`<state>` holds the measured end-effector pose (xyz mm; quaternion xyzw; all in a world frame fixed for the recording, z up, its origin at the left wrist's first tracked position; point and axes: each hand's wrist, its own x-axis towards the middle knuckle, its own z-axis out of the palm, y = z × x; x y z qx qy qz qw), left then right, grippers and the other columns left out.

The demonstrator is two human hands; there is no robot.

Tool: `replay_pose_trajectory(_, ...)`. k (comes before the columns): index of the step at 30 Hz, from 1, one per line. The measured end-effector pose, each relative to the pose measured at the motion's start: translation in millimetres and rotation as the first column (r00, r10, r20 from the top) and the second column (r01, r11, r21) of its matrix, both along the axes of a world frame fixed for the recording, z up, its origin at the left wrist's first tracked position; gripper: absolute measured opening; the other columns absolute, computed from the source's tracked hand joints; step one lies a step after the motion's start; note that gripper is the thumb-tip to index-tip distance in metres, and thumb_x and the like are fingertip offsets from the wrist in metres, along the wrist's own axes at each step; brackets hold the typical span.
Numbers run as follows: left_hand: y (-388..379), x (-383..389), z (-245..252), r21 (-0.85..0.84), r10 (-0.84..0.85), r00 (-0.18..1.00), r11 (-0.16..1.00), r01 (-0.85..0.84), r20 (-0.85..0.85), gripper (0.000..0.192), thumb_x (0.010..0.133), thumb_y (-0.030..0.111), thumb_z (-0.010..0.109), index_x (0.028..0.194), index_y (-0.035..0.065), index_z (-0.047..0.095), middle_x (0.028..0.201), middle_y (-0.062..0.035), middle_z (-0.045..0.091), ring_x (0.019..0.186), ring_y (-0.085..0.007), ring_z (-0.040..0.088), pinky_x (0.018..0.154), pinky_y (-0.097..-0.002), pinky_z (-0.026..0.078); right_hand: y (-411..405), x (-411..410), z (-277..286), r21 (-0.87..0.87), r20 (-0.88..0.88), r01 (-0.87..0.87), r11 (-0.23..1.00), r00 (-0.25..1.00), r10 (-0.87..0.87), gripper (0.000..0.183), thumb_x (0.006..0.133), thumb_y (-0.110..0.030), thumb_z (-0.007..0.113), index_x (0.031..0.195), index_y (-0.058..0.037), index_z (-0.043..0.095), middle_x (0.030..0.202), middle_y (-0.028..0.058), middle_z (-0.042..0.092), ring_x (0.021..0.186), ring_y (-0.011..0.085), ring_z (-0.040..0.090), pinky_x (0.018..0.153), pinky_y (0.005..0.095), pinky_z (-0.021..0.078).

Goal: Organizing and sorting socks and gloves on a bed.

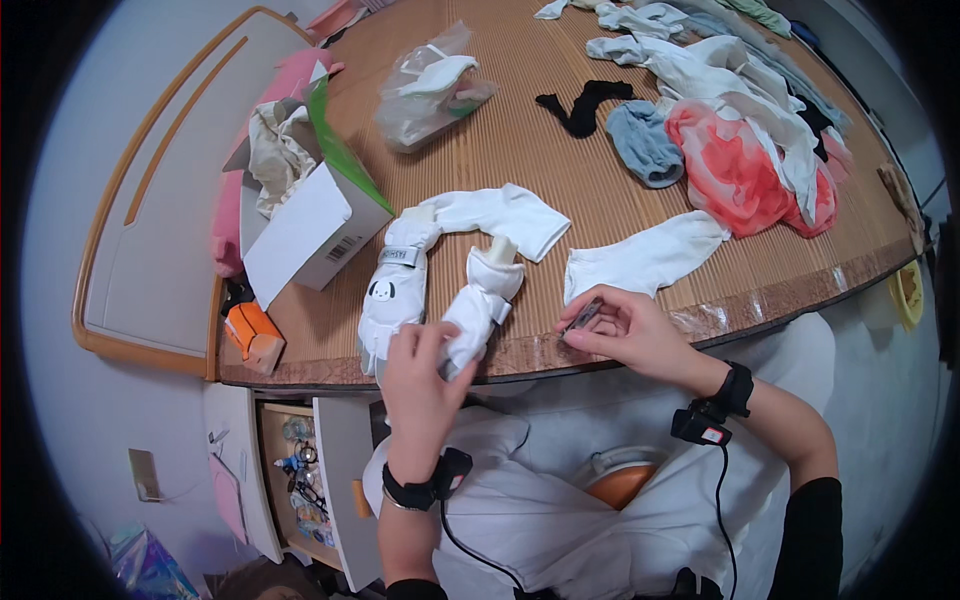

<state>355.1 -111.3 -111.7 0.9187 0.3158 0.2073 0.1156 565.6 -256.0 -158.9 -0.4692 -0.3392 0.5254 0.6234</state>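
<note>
Two white padded gloves lie near the front edge of the mat-covered bed. My left hand (424, 375) rests on the lower end of the right-hand glove (476, 315), its fingers bent over it; whether it grips is hard to tell. The other glove (397, 292), with a dog face and a grey strap, is just left of it. My right hand (626, 330) pinches a small dark metal clip-like object (583, 316) between thumb and fingers. Directly beyond that hand lies a white sock (637, 259). Another white sock (502, 214) is behind the gloves, touching the left one.
An open white box (315, 225) holding cream cloth stands left, beside an orange packet (251, 334). A clear plastic bag (431, 94) lies farther back. Right are a black sock (585, 105), a blue cloth item (645, 142) and piled clothes (735, 165). An open drawer (300, 480) is below left.
</note>
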Motion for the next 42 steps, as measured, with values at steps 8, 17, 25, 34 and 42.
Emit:
replay_pose_trajectory(8,-18.6,9.1,-10.9,-0.072,-0.132,0.988,0.988,0.138,0.084,0.035,0.073,0.009,0.076,0.102,0.0041,0.058,0.091,-0.0117,0.054,0.080,-0.0277,0.056,0.070,-0.0340,0.047,-4.4,1.7,10.0,0.173,0.494,0.131,0.976,0.846,-0.201,0.038,0.083,-0.007,0.073,0.118,-0.0012,0.057,0.101,0.0036,0.057,0.071,0.0021,0.053,0.064,0.0159,0.0452)
replay_pose_trajectory(17,-37.5,16.6,-11.5,-0.178,-0.189,0.981,0.965,0.192,0.038,0.047,0.077,0.006,0.073,0.123,0.0156,0.064,0.086,-0.0091,0.051,0.075,-0.0210,0.052,0.068,-0.0309,0.045,-3.9,9.3,16.1,0.280,0.305,0.216,0.935,0.904,-0.300,0.039,0.080,0.001,0.072,0.113,-0.0004,0.051,0.103,0.0076,0.059,0.079,0.0067,0.060,0.073,0.0205,0.0514)
replay_pose_trajectory(25,-41.0,20.8,-15.7,-0.193,-0.153,0.982,0.966,0.172,0.110,0.050,0.073,0.011,0.078,0.122,0.0144,0.064,0.115,-0.0134,0.051,0.080,-0.0224,0.054,0.071,-0.0306,0.047,-2.8,10.3,10.4,0.251,0.419,0.189,0.949,0.863,-0.283,0.039,0.080,0.002,0.072,0.114,0.0000,0.053,0.109,0.0088,0.059,0.095,0.0137,0.064,0.086,0.0262,0.0529)
replay_pose_trajectory(34,-41.2,17.3,-29.0,-0.170,-0.189,0.973,0.963,0.210,0.131,0.058,0.071,0.012,0.081,0.124,0.0073,0.060,0.119,-0.0142,0.055,0.090,-0.0214,0.061,0.073,-0.0309,0.053,-2.7,6.9,1.9,0.346,0.666,0.116,0.931,0.668,-0.331,0.037,0.078,0.001,0.074,0.111,0.0014,0.057,0.104,0.0109,0.061,0.091,0.0169,0.067,0.080,0.0272,0.0555)
replay_pose_trajectory(42,-39.6,19.1,-35.0,-0.174,-0.201,0.959,0.956,0.237,0.200,0.060,0.071,0.009,0.081,0.126,0.0047,0.058,0.117,-0.0123,0.058,0.084,-0.0178,0.062,0.065,-0.0276,0.054,1.0,10.3,-2.6,0.339,0.654,0.221,0.915,0.644,-0.398,0.030,0.078,-0.004,0.074,0.104,0.0013,0.058,0.095,0.0095,0.061,0.085,0.0167,0.067,0.076,0.0265,0.0547)
